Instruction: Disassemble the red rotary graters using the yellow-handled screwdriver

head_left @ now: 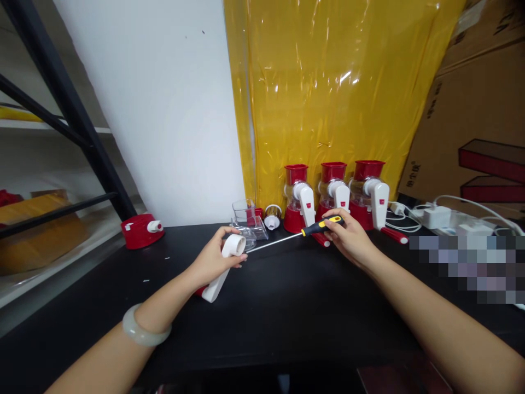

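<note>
My left hand [213,256] is closed round a white crank arm [218,284], its round hollow end facing up and to the right and a red part at its lower end. In my right hand [348,236] is a screwdriver [322,224] with a black and yellow handle, gripped by the fingertips. Its metal shaft points left, and the tip reaches the fingers of my left hand beside the white round end. Whether the tip touches the crank arm cannot be made out. Behind my left hand stands a clear plastic housing [256,227].
Several items line the back of the black table [287,328]: a metal grater drum [272,217] and three red and white rotary graters [334,189]. A red base [141,231] sits at the left. White chargers and cables [437,217] lie right, before a cardboard box [471,109].
</note>
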Tool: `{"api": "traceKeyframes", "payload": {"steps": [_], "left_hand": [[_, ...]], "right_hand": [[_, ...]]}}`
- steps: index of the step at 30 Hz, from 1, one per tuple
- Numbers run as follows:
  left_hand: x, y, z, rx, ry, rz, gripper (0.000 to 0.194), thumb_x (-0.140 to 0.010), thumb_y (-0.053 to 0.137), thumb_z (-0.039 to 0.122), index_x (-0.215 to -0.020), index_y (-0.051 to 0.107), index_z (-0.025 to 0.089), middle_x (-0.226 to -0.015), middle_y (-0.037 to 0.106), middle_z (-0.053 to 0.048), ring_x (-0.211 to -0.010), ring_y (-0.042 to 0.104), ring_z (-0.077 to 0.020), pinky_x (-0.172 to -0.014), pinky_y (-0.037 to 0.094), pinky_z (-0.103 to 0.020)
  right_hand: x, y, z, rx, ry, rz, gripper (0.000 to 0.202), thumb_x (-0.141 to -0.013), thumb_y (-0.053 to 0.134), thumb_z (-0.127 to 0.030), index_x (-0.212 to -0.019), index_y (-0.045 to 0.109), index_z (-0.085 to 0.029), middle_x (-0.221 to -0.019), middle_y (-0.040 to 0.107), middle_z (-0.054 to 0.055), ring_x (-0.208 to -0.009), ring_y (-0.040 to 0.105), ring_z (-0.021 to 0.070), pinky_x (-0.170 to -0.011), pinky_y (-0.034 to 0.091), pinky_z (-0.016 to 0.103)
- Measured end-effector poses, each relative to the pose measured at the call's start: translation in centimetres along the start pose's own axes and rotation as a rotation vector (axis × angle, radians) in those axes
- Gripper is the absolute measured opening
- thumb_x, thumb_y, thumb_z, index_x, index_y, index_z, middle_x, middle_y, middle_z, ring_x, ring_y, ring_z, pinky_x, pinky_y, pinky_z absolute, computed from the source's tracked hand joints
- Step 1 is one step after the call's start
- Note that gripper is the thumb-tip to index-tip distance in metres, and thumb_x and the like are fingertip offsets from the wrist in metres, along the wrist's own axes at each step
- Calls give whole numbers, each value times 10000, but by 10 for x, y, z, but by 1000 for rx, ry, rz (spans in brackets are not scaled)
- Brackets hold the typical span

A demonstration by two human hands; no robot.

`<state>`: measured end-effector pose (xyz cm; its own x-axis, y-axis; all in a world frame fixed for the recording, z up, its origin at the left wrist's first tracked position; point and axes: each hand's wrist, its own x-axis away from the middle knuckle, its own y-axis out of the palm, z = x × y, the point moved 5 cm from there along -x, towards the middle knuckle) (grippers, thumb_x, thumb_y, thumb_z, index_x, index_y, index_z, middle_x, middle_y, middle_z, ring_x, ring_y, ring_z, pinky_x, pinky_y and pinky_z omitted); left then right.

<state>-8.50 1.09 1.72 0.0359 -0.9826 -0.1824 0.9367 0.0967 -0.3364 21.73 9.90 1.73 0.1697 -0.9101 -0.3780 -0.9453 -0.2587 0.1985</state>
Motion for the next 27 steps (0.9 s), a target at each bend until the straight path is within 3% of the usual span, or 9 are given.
{"api": "traceKeyframes", "payload": {"steps": [8, 14, 17, 20, 27], "left_hand": [[-1, 0, 2, -64, -27, -36, 596, -649, 766, 266, -1137, 429, 218, -830, 579, 27, -709, 650, -172, -638, 593, -365], [-4, 21, -1, -210, -64, -162, 506, -661, 735, 264, -1092, 473, 218, -830, 619, -12, -680, 669, -210, -520, 560, -315], [-4, 39, -3, -323, -18, -262, 399, -670, 709, 254, -1026, 531, 218, -824, 642, -23, -616, 650, -192, -475, 512, -269], [-8, 48, 2, -410, 42, -286, 329, -660, 709, 243, -957, 570, 211, -789, 641, -18, -595, 633, -177, -474, 482, -242], [-16, 35, 24, -261, -27, -290, 544, -610, 803, 390, -1045, 538, 197, -819, 595, -10, -638, 640, -179, -482, 524, -262]], "right_hand": [[-5, -14, -12, 190, -79, 63, 330, -712, 707, -440, -899, 539, -225, -686, 507, -47, -539, 466, 93, -538, 404, 259], [-3, -20, -33, 632, -347, 152, 230, -738, 653, -384, -869, 566, -216, -818, 583, 22, -743, 549, 180, -715, 445, 340], [3, -15, -42, 801, -505, 197, 149, -745, 621, -319, -842, 561, -222, -841, 574, 34, -818, 550, 208, -779, 438, 365], [9, -6, -44, 889, -626, 191, 103, -760, 590, -270, -842, 548, -226, -838, 546, 43, -841, 543, 220, -783, 443, 367], [23, 19, -37, 1025, -662, 43, 116, -832, 541, -253, -942, 529, -217, -962, 503, 72, -905, 567, 223, -815, 478, 366]]}}
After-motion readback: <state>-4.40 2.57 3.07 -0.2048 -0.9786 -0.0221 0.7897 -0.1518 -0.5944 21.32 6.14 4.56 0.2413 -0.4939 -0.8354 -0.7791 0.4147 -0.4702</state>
